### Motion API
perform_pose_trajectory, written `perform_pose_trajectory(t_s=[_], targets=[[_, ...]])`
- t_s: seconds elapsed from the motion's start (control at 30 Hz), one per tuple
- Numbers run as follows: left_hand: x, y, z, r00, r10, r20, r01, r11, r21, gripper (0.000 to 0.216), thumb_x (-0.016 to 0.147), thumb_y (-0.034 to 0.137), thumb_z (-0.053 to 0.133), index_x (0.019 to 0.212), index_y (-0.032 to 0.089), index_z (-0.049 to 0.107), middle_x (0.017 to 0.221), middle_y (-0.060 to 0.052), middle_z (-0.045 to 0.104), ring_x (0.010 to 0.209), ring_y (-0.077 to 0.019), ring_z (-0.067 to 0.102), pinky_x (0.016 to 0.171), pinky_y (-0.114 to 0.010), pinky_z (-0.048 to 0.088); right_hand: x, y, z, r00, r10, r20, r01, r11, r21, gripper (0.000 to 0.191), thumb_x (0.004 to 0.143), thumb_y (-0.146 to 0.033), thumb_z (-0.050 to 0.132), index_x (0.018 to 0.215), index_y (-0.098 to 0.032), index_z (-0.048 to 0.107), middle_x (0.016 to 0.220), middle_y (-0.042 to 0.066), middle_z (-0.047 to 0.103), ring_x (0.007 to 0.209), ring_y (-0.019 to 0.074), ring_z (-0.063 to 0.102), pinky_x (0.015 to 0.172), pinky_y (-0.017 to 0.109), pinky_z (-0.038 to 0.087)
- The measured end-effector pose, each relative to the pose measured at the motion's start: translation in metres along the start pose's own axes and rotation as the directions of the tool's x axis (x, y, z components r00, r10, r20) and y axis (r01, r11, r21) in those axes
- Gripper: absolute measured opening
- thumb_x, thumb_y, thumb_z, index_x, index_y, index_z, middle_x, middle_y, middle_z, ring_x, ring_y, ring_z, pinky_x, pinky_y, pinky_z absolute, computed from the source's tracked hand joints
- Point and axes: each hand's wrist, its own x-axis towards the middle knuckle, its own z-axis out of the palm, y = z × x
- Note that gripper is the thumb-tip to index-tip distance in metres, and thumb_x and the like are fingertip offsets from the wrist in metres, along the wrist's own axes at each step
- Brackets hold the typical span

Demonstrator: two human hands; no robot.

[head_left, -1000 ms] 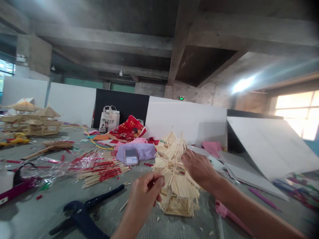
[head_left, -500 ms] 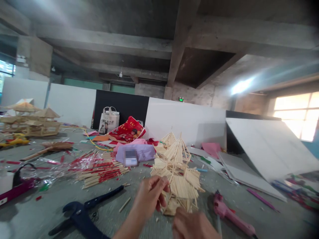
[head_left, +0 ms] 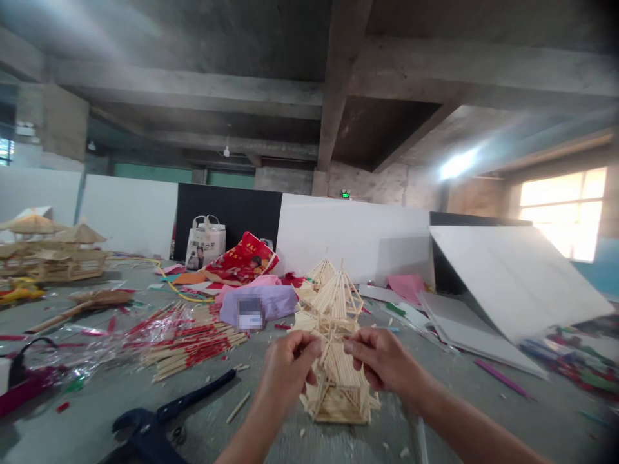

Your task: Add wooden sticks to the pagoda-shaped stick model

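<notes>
A small tower built of thin wooden sticks (head_left: 333, 303) stands on the grey floor in front of me. My left hand (head_left: 289, 368) is pinched closed at the tower's left side, about mid-height. My right hand (head_left: 382, 358) is pinched closed at its right side, level with the left. The fingertips of both almost meet in front of the sticks. What they pinch is too small to make out.
Dark blue cutters (head_left: 159, 419) lie at lower left. A heap of red-wrapped chopsticks (head_left: 191, 338) is left of the tower. A purple cloth (head_left: 256, 303), bags (head_left: 206, 241), white boards (head_left: 512, 277) and another stick model (head_left: 53, 251) lie around.
My right hand dropped from the tower's upper right below the view, then rose again to its right side. The left hand stayed pinched by the tower. The camera tilted up slightly.
</notes>
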Motion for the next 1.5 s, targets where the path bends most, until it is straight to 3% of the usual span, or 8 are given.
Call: perform_pose_trajectory(t_s=[0.07, 0.17, 0.23, 0.3, 0.4, 0.67, 1.27, 1.5], targets=[[0.011, 0.005, -0.001, 0.999, 0.025, -0.037, -0.023, 0.997, 0.068, 0.026, 0.074, 0.038, 0.049, 0.073, 0.014, 0.061, 0.038, 0.005, 0.051, 0.028, -0.0052, 0.040, 0.030, -0.014, 0.028, -0.012, -0.001, 0.003, 0.995, -0.084, -0.056, 0.072, 0.977, -0.203, 0.025, 0.079, -0.034, 0.045, 0.059, -0.018, 0.046, 0.049, -0.007, 0.045, 0.033, 0.0056, 0.039, 0.034, 0.019, 0.026], [0.026, 0.011, 0.003, 0.999, -0.028, -0.022, 0.029, 0.998, 0.056, 0.030, 0.073, 0.039, 0.049, 0.065, 0.013, 0.060, 0.043, 0.002, 0.055, 0.026, -0.0038, 0.040, 0.029, -0.014, 0.025, -0.027, -0.003, 0.001, 0.950, -0.297, -0.098, 0.210, 0.837, -0.505, 0.020, 0.080, -0.025, 0.043, 0.063, -0.019, 0.052, 0.054, -0.004, 0.051, 0.049, 0.0105, 0.049, 0.047, 0.022, 0.035], [0.032, 0.014, 0.009, 0.996, -0.090, 0.025, 0.090, 0.996, -0.010, 0.029, 0.071, 0.038, 0.049, 0.064, 0.012, 0.059, 0.051, 0.000, 0.060, 0.027, -0.0033, 0.041, 0.027, -0.014, 0.023, -0.029, -0.003, -0.004, 0.894, -0.443, -0.068, 0.302, 0.707, -0.639, 0.019, 0.081, -0.020, 0.040, 0.084, -0.021, 0.058, 0.072, 0.000, 0.060, 0.065, 0.0143, 0.055, 0.059, 0.026, 0.040], [0.036, 0.017, 0.014, 0.990, -0.127, 0.063, 0.130, 0.990, -0.061, 0.028, 0.071, 0.037, 0.048, 0.069, 0.011, 0.059, 0.057, -0.002, 0.062, 0.027, -0.0034, 0.042, 0.026, -0.014, 0.022, -0.023, -0.001, -0.011, 0.848, -0.530, -0.007, 0.351, 0.571, -0.742, 0.033, 0.083, -0.017, 0.035, 0.112, -0.022, 0.050, 0.092, 0.004, 0.061, 0.078, 0.0173, 0.057, 0.068, 0.029, 0.042], [0.037, 0.020, 0.022, 0.986, -0.147, 0.077, 0.155, 0.982, -0.108, 0.028, 0.073, 0.035, 0.045, 0.077, 0.011, 0.058, 0.058, -0.003, 0.063, 0.028, -0.0036, 0.042, 0.026, -0.014, 0.023, -0.007, 0.000, -0.018, 0.839, -0.537, 0.084, 0.336, 0.392, -0.856, 0.045, 0.084, -0.016, 0.034, 0.128, -0.021, 0.034, 0.102, 0.007, 0.058, 0.080, 0.0192, 0.058, 0.064, 0.029, 0.042], [0.041, 0.024, 0.035, 0.986, -0.163, 0.027, 0.166, 0.969, -0.184, 0.022, 0.072, 0.031, 0.045, 0.069, 0.011, 0.056, 0.058, -0.002, 0.062, 0.029, -0.0048, 0.046, 0.026, -0.015, 0.026, 0.019, -0.011, -0.020, 0.871, -0.473, 0.131, 0.223, 0.144, -0.964, 0.049, 0.081, -0.018, 0.042, 0.128, -0.033, 0.033, 0.087, 0.000, 0.059, 0.060, 0.0175, 0.059, 0.043, 0.026, 0.029], [0.053, 0.021, 0.038, 0.978, -0.210, -0.010, 0.200, 0.945, -0.260, 0.015, 0.069, 0.022, 0.050, 0.059, 0.012, 0.053, 0.049, 0.001, 0.057, 0.029, -0.0055, 0.046, 0.027, -0.016, 0.030, 0.024, -0.012, -0.024, 0.869, -0.470, 0.154, 0.262, 0.173, -0.949, 0.048, 0.079, -0.018, 0.041, 0.125, -0.032, 0.037, 0.085, 0.001, 0.060, 0.062, 0.0171, 0.059, 0.045, 0.025, 0.029], [0.046, 0.025, 0.036, 0.976, -0.218, 0.016, 0.214, 0.938, -0.272, 0.014, 0.071, 0.024, 0.048, 0.065, 0.012, 0.052, 0.053, -0.001, 0.059, 0.030, -0.0081, 0.050, 0.027, -0.018, 0.034, 0.021, -0.006, -0.030, 0.829, -0.546, 0.120, 0.376, 0.385, -0.843, 0.047, 0.081, -0.016, 0.038, 0.127, -0.026, 0.038, 0.096, 0.003, 0.062, 0.081, 0.0167, 0.059, 0.067, 0.026, 0.043]])
